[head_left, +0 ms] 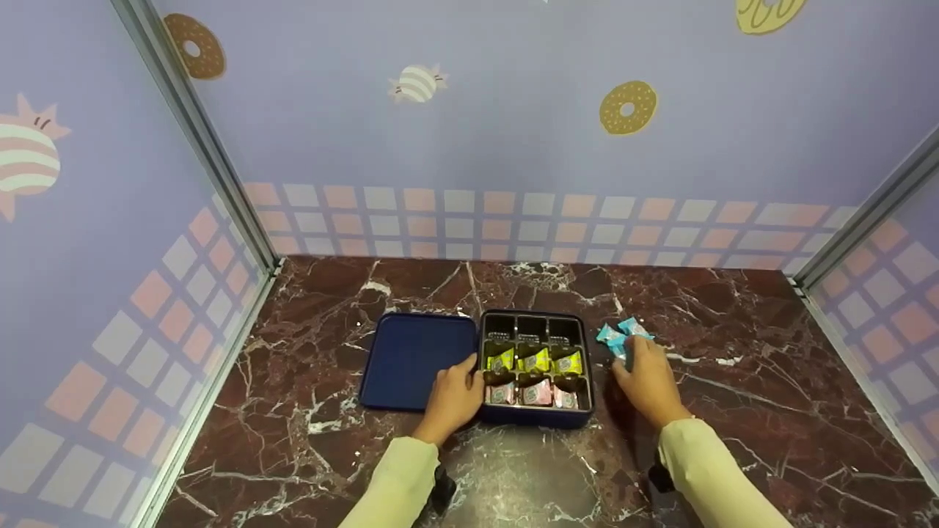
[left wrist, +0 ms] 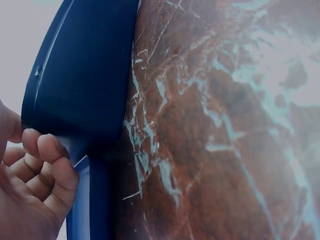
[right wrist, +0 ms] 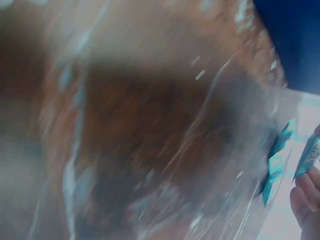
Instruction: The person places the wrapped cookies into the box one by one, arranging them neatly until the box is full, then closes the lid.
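This looks like a staged booth rather than a lived-in room: three flat panels (head_left: 469,132) printed with cartoon doughnuts (head_left: 628,108), striped sweets (head_left: 417,83) and a band of pastel tiles (head_left: 513,227) enclose a small work area, joined at the corners by bare metal struts (head_left: 198,132). The tabletop (head_left: 733,411) has a dark red marble pattern with white veins. A sweet-shop theme runs throughout.
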Demonstrator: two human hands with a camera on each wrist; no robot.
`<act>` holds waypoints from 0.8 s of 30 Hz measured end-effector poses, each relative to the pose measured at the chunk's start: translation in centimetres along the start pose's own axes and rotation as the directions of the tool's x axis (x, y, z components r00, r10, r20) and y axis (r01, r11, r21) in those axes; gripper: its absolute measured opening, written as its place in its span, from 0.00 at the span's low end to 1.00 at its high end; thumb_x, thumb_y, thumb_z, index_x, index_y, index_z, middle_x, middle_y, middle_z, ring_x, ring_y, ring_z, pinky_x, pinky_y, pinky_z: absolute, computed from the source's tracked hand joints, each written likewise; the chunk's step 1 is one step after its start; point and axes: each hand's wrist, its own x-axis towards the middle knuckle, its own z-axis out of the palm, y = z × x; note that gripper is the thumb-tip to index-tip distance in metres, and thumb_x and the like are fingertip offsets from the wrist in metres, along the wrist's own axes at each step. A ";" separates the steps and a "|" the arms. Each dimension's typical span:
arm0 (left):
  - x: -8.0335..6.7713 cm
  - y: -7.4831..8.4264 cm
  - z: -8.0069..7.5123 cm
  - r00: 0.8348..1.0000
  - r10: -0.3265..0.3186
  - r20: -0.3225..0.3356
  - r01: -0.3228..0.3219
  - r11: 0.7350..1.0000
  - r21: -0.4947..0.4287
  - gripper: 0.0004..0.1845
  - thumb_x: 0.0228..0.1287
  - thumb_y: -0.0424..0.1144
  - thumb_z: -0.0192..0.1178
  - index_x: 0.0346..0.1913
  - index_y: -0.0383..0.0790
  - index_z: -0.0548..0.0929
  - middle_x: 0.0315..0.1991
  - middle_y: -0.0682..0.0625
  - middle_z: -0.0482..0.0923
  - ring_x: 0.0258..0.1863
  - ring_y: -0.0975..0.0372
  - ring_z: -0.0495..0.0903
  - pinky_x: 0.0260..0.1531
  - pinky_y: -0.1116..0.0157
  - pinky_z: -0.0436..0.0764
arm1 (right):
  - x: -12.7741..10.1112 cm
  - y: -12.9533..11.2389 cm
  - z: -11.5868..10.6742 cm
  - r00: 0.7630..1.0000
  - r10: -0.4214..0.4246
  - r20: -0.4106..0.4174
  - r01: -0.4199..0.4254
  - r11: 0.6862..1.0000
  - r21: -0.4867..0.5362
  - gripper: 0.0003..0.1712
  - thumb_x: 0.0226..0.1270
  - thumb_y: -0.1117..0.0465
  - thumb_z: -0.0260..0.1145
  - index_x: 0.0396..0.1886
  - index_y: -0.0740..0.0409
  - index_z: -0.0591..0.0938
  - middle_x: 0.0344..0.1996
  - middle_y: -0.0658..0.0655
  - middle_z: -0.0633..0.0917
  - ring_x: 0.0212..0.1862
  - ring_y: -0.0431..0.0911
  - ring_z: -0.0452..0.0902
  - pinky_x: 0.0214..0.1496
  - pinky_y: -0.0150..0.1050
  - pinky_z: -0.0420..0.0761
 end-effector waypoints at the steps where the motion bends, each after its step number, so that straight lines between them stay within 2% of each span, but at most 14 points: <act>1: 0.0 0.0 0.0 1.000 0.001 -0.001 -0.001 1.000 0.001 0.20 0.63 0.35 0.56 0.58 0.34 0.80 0.11 0.60 0.58 0.13 0.67 0.56 0.19 0.67 0.64 | 0.1 -0.3 0.0 1.000 0.003 0.006 -0.003 1.000 0.013 0.16 0.58 0.64 0.66 0.44 0.66 0.74 0.43 0.70 0.78 0.50 0.65 0.72 0.53 0.58 0.71; 8: 0.0 -0.1 0.0 1.000 -0.021 0.012 0.021 1.000 -0.001 0.21 0.64 0.35 0.55 0.59 0.32 0.79 0.12 0.60 0.59 0.13 0.66 0.56 0.20 0.66 0.64 | 0.7 -2.1 0.1 0.998 -0.057 -0.023 0.059 0.996 0.070 0.17 0.58 0.66 0.66 0.46 0.67 0.75 0.44 0.70 0.79 0.53 0.64 0.73 0.57 0.57 0.71; 15: -0.1 -0.3 0.1 0.998 -0.051 0.022 0.052 0.998 -0.033 0.21 0.64 0.36 0.56 0.60 0.34 0.79 0.13 0.60 0.60 0.14 0.67 0.58 0.18 0.68 0.61 | 1.0 -3.3 0.2 0.994 -0.110 -0.025 0.111 0.992 0.055 0.18 0.57 0.66 0.67 0.47 0.66 0.76 0.43 0.68 0.80 0.49 0.61 0.75 0.53 0.55 0.72; 24: 0.1 -0.8 -0.1 0.989 -0.093 0.119 0.113 0.978 -0.173 0.22 0.68 0.37 0.55 0.64 0.35 0.75 0.13 0.60 0.58 0.14 0.67 0.55 0.22 0.69 0.60 | 1.5 -3.8 0.2 0.989 -0.148 -0.025 0.148 0.989 0.015 0.16 0.57 0.65 0.68 0.46 0.62 0.77 0.40 0.66 0.82 0.45 0.61 0.75 0.51 0.55 0.72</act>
